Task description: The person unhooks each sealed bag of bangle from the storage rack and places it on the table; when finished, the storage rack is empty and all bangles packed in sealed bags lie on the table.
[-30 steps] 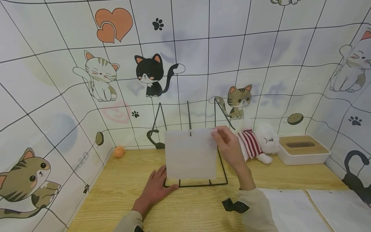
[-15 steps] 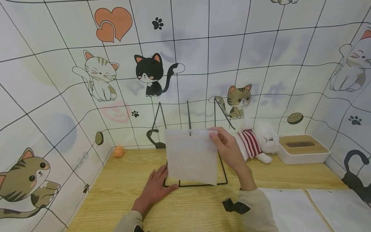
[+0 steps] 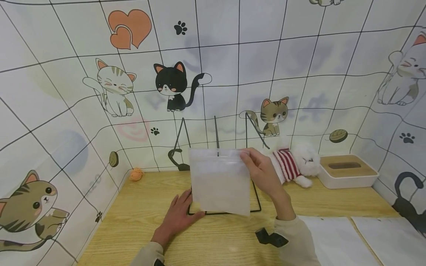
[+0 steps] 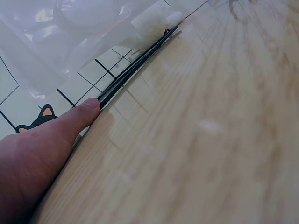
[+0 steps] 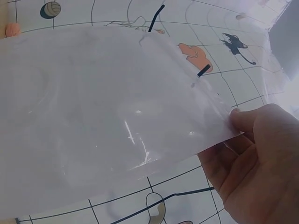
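Observation:
A frosted, translucent plastic bag [image 3: 219, 184] with a band near its top edge hangs in front of a black wire stand [image 3: 254, 211]. In the right wrist view, the stand's prong [image 5: 204, 71] pokes out at the bag's top edge. My right hand [image 3: 264, 173] pinches the bag's upper right corner between thumb and fingers. My left hand [image 3: 179, 212] lies spread at the stand's left front corner, its thumb along the base wire. The left wrist view shows that thumb [image 4: 86, 109] touching the wire. The bag hides most of the stand's middle.
Behind on the right lie a white plush toy [image 3: 307, 160] in a striped shirt and a white box [image 3: 349, 181] with a wooden lid. White sheets [image 3: 336, 240] lie at front right, an orange ball [image 3: 136, 174] at back left. A cat-print wall covering stands behind.
The bag's lower edge has come down and forward over the base wire, and its right side now sits lower. My right hand has shifted slightly left along the top edge; my left hand stays put.

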Motion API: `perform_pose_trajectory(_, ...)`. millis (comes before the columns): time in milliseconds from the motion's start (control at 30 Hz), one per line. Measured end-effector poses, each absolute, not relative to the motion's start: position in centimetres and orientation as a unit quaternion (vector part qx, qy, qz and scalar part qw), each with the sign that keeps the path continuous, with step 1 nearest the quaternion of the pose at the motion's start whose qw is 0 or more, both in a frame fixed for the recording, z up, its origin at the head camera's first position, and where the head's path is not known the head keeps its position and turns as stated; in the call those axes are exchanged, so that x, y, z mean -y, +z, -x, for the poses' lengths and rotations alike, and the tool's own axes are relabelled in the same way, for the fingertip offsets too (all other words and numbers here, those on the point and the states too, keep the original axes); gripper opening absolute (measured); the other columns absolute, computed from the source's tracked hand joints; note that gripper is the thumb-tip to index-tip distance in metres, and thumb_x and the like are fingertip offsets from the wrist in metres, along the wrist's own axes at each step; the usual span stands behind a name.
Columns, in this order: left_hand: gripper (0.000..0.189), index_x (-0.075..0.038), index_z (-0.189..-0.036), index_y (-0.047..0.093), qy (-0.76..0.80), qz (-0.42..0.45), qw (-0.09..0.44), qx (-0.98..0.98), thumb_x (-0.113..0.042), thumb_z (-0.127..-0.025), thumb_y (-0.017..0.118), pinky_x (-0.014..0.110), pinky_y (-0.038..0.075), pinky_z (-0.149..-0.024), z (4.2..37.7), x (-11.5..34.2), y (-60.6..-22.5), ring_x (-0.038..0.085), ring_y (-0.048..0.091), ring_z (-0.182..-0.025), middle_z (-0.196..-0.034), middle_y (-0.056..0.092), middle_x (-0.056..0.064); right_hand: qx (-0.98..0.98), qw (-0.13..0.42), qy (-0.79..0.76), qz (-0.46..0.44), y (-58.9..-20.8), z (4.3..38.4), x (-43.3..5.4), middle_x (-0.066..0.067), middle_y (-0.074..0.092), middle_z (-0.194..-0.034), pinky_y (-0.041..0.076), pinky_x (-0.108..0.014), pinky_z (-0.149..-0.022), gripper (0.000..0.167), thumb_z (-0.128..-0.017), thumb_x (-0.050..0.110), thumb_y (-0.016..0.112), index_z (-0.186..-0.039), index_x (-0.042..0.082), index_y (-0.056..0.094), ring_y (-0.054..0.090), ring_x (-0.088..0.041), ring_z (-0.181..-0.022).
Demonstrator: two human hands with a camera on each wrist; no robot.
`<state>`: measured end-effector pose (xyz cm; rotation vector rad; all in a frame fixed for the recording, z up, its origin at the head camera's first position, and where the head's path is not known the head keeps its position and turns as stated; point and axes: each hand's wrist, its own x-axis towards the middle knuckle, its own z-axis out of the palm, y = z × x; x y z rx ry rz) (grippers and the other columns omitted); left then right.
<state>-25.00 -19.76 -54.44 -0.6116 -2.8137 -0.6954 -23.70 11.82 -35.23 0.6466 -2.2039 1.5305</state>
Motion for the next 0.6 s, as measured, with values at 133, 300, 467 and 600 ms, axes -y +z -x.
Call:
perform_pose_trajectory(133, 0.079, -0.035, -0.157, 0.031, -0.23, 0.201, 0.085, 0.948, -0.068, -0.09, 0.056, 0.063, 0.018, -0.121, 24.97, 19.72, -54.33, 0.026, 0.028, -0.152, -0.162, 0.032, 0.0, 0.786, 0.2, 0.537, -0.233, -35.18, 23.65, -11.86, 0.0, 0.047, -0.072, 0.038, -0.024, -0.064, 0.024, -0.106, 0.022, 0.051, -0.116, 0.01, 0.069, 0.047, -0.013, -0.074)
perform_pose_trajectory(300, 0.083, -0.03, -0.158, 0.031, -0.229, 0.197, 0.08, 0.95, -0.069, -0.09, 0.056, 0.062, 0.017, -0.122, 24.9, 19.7, -54.2, 0.027, 0.027, -0.152, -0.162, 0.032, 0.003, 0.784, 0.203, 0.537, -0.237, -35.11, 23.54, -11.89, 0.001, 0.041, -0.069, 0.039, -0.024, -0.065, 0.024, -0.105, 0.021, 0.051, -0.116, 0.008, 0.069, 0.048, -0.014, -0.075)
perform_pose_trajectory(467, 0.083, -0.031, -0.158, 0.029, -0.229, 0.197, 0.077, 0.95, -0.069, -0.09, 0.056, 0.062, 0.016, -0.122, 24.88, 19.69, -54.14, 0.027, 0.027, -0.152, -0.163, 0.031, 0.002, 0.783, 0.201, 0.539, -0.235, -35.03, 23.4, -11.88, 0.001, 0.041, -0.069, 0.038, -0.024, -0.063, 0.024, -0.105, 0.02, 0.052, -0.115, 0.007, 0.069, 0.048, -0.013, -0.074)
perform_pose_trajectory(600, 0.084, -0.031, -0.159, 0.029, -0.226, 0.195, 0.076, 0.951, -0.07, -0.089, 0.055, 0.061, 0.016, -0.122, 24.92, 19.72, -54.22, 0.027, 0.026, -0.152, -0.163, 0.031, 0.002, 0.781, 0.202, 0.542, -0.234, -34.91, 23.28, -11.85, 0.0, 0.044, -0.07, 0.037, -0.024, -0.06, 0.022, -0.105, 0.019, 0.052, -0.112, 0.006, 0.069, 0.047, -0.013, -0.072)
